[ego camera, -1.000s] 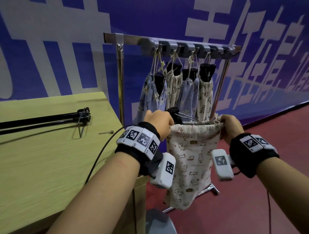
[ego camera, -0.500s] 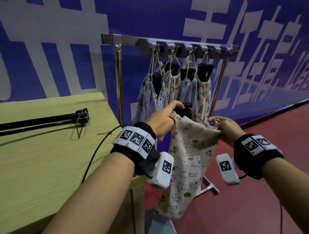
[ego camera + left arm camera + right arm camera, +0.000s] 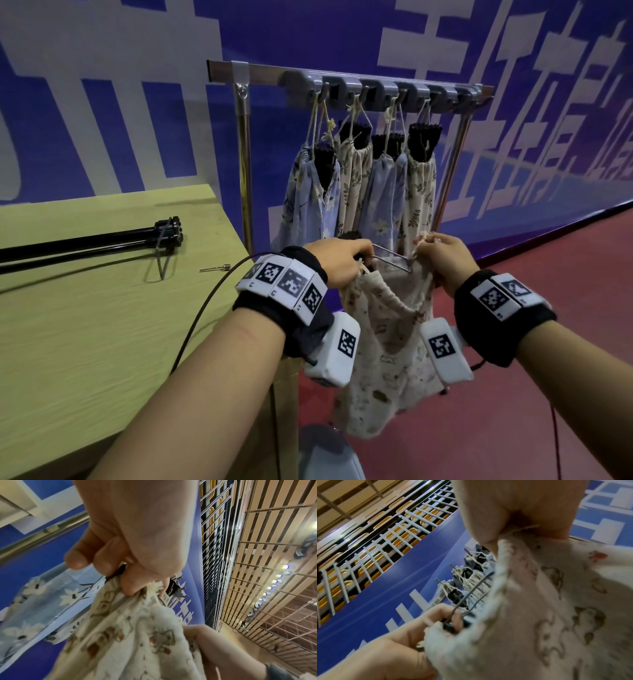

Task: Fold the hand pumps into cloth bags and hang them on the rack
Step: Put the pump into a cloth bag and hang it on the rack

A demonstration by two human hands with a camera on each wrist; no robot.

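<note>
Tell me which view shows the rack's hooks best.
The head view: the whole row of grey hooks runs across the rack. The right wrist view shows some, small and blurred, from below. The left wrist view shows only dark, unclear shapes.

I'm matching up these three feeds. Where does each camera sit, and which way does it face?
Head: looks forward and down at the rack; shows both forearms, left hand, right hand.
Left wrist: under the wrist, looks upward along the fingers; ceiling beyond.
Right wrist: looks upward past the palm; stands beyond.
Shared: all show the cream bag.
</note>
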